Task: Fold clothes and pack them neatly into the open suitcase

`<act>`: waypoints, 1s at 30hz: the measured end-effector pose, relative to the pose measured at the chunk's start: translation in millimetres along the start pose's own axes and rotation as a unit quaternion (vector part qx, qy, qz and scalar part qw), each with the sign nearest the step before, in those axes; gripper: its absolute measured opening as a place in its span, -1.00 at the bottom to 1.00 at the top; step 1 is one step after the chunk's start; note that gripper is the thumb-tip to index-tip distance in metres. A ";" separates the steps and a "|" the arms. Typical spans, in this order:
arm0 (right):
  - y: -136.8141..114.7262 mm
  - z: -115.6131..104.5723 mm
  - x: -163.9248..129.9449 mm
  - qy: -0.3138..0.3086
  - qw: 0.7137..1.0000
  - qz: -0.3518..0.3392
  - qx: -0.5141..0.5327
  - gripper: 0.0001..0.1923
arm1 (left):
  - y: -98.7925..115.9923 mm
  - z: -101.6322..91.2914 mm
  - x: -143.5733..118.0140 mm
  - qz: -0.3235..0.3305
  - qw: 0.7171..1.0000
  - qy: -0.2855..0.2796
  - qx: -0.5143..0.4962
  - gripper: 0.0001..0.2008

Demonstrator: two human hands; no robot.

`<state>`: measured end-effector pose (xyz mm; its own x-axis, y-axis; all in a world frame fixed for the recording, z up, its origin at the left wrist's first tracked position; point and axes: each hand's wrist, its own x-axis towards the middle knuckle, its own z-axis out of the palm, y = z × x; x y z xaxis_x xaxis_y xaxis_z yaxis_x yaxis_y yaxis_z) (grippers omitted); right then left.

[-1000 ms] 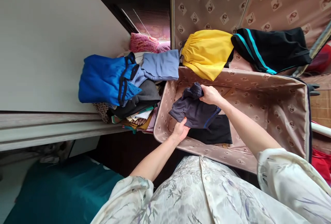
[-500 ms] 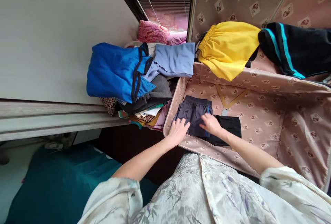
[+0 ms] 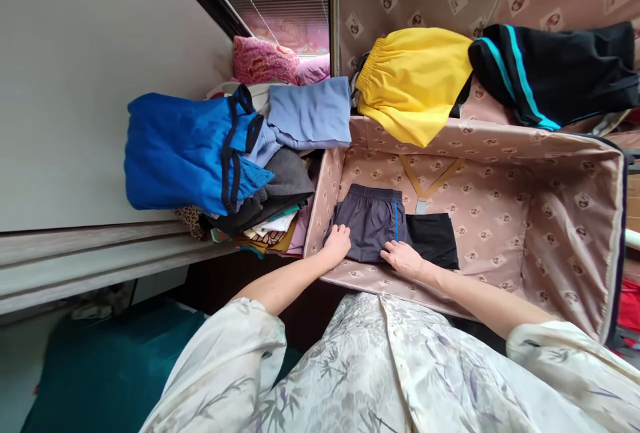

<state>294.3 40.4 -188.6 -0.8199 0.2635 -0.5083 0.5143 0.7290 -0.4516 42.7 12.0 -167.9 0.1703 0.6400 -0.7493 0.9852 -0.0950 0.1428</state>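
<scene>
Dark grey shorts (image 3: 367, 223) with a blue side stripe lie flat in the left part of an open suitcase (image 3: 493, 219) with a pink patterned lining. At their lower left edge, my left hand (image 3: 337, 247) has its fingers curled onto the cloth. My right hand (image 3: 403, 259) grips the lower right corner by the stripe, fingers bent and close together. Part of a folded black garment (image 3: 434, 239) shows to the right of the shorts, partly covered by them.
Yellow shorts (image 3: 415, 83) and a black garment with turquoise stripes (image 3: 560, 76) lie beyond the suitcase's far wall. To the left, a blue garment (image 3: 180, 149) and a folded light blue one (image 3: 310, 113) top a clothes pile. A buckled strap (image 3: 421, 205) lies in the suitcase.
Both hands have moved down to the lower edge of the shorts, and their fingers have closed onto the cloth. The view has shifted, showing more of the suitcase's right end.
</scene>
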 end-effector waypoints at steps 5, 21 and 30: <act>8.3 13.7 -2.6 -0.050 0.996 0.021 0.076 -0.40 | 17.3 6.7 16.9 -0.057 0.996 -0.074 -0.005 -0.66; 78.4 -130.9 43.4 0.326 0.926 0.190 0.008 -0.27 | 20.5 -13.5 26.7 -0.099 0.984 -0.151 0.006 -0.33; 178.8 -243.3 26.9 0.439 0.869 0.176 -0.147 -0.64 | 39.0 -48.7 29.5 0.067 0.931 0.058 -0.355 -0.68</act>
<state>303.0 331.5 -104.6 -0.5667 0.7896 0.2356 0.7919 0.6009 -0.1091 85.2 64.3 -153.0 0.2472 0.7406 -0.6249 0.6869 0.3210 0.6521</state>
